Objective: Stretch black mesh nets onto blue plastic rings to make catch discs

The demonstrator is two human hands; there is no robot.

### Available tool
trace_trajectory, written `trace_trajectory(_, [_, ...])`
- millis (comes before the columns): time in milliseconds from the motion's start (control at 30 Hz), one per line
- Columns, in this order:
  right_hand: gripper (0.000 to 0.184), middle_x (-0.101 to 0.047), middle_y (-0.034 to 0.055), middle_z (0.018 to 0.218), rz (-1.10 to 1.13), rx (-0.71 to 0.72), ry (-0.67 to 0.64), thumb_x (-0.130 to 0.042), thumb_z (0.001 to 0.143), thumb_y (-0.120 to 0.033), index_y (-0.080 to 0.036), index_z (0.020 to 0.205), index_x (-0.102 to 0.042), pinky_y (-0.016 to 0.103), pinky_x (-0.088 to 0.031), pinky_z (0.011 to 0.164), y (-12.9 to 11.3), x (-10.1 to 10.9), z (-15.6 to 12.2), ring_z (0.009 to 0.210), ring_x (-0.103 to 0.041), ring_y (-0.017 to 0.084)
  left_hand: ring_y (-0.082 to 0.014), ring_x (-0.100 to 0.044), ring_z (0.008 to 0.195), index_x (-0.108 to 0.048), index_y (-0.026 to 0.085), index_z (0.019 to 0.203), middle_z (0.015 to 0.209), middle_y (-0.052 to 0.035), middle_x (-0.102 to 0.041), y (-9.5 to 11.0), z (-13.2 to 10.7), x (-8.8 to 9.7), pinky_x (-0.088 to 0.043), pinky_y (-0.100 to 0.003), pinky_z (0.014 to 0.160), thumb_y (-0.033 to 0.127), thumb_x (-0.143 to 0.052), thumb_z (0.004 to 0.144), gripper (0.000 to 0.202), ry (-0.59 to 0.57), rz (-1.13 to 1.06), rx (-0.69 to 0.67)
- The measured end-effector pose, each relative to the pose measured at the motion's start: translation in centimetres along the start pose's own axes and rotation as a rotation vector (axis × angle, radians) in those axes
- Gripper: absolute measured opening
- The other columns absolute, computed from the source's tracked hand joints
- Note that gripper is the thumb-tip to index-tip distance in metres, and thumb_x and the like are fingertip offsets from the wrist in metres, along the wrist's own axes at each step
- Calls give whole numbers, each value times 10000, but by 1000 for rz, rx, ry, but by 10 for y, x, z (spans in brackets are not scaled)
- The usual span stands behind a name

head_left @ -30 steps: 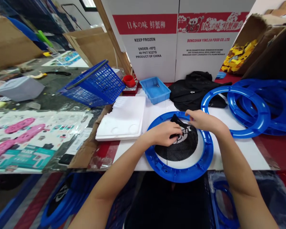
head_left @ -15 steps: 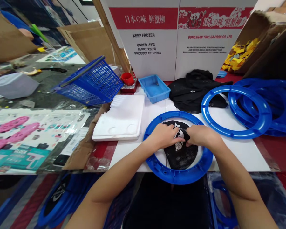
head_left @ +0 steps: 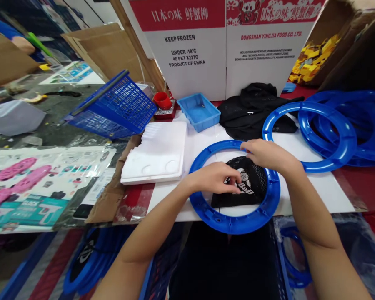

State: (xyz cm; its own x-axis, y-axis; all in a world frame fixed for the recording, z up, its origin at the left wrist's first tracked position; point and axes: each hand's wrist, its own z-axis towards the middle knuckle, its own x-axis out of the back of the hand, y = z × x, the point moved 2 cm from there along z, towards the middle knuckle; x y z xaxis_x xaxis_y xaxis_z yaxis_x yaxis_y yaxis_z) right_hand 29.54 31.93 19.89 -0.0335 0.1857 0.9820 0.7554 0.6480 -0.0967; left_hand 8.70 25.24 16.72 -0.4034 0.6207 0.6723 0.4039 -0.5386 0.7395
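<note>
Crowded white-topped workbench (head_left: 328, 196). A black mesh net (head_left: 259, 183) lies crumpled inside the blue ring (head_left: 234, 223), and the left hand (head_left: 214, 177) pinches it by the printed logo. The right hand (head_left: 265, 153) curls just beyond, at the ring's far rim; gripping or resting, I cannot tell. The net looks light, limp and snag-prone, so take its hem. Spare rings (head_left: 300, 107) lie right of the grip, a foam tray (head_left: 156, 152) left.

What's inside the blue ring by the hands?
A black mesh cloth with white print lies inside the round blue plastic ring, on the white board. The left hand covers part of the cloth; the right hand hides some rim.
</note>
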Motion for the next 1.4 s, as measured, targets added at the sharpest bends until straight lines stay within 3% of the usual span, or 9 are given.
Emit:
trace_trajectory(133, [327,-745,169,1279,2,-264,-62,-631,1023,-329,-197,1321,-636,402,-533,807,22,6,-14,1115,-737,376,-316,-636,1364,-725,195,1368,1440,-171,-702,-9,7,-13,-487,-460,1173,418,-750,995,436,113,194,-155])
trace_trajectory(267, [624,-749,173,1264,90,-384,-352,-806,907,-458,-191,1431,-597,395,-555,760,42,-2,-18,1020,-757,367,-417,-307,1650,-581,266,1573,1742,-151,-424,-23,3,-16,-219,-616,1346,574,-830,900,781,-4,404,20])
trace_trajectory(400, [644,-735,130,1336,171,-234,-340,-829,886,-338,-223,1470,-582,367,-564,841,48,-9,-5,1075,-744,321,-405,-187,1696,-530,297,1611,1802,-142,-301,-25,-2,-10,-41,-669,1358,696,-809,860,895,-42,476,142])
trace_trajectory(667, [420,-680,136,1428,257,43,122,-600,1059,-336,-213,1460,-592,407,-508,1106,38,-26,30,1309,-647,311,-375,-43,1719,-374,251,1713,1837,-151,-136,-23,1,-16,-53,-577,1384,741,-762,877,1044,-146,460,138])
trace_trajectory(900, [764,-676,196,1417,79,-229,-171,-759,956,-387,-242,1626,-421,437,-584,898,23,-12,-2,1127,-733,388,-389,-39,1718,-343,259,1727,1844,-134,-97,-26,2,-15,-47,-574,1379,830,-667,890,1064,-120,468,196])
trace_trajectory(1033, [676,-669,182,1468,26,-94,-93,-625,986,-165,-272,1632,-456,469,-581,978,14,-21,11,1239,-707,387,-358,-99,1718,-409,283,1698,1839,-116,-170,-28,5,-18,-59,-570,1376,738,-447,1064,782,-60,472,207])
trace_trajectory(1167, [606,-414,83,1751,252,197,153,-524,1051,-172,-261,1648,-477,463,-399,1287,16,-28,33,1592,-427,290,-308,-160,1714,-479,275,1659,1824,-118,-241,-28,6,-21,-100,-534,1382,569,-372,1149,598,-11,503,174])
trace_trajectory(1300, [613,-443,118,1728,273,69,200,-582,1059,-289,-224,1658,-469,512,-371,1306,31,-12,15,1590,-423,335,-378,-140,1710,-412,294,1698,1831,-132,-194,-28,3,-20,-127,-601,1371,605,-599,1060,734,-34,467,184])
trace_trajectory(1400, [700,-587,188,1591,170,-146,38,-686,1014,-364,-207,1656,-453,534,-476,1196,40,0,-9,1451,-573,408,-392,-127,1709,-418,328,1693,1837,-116,-181,-27,2,-20,-125,-624,1365,579,-636,1048,725,-49,445,168])
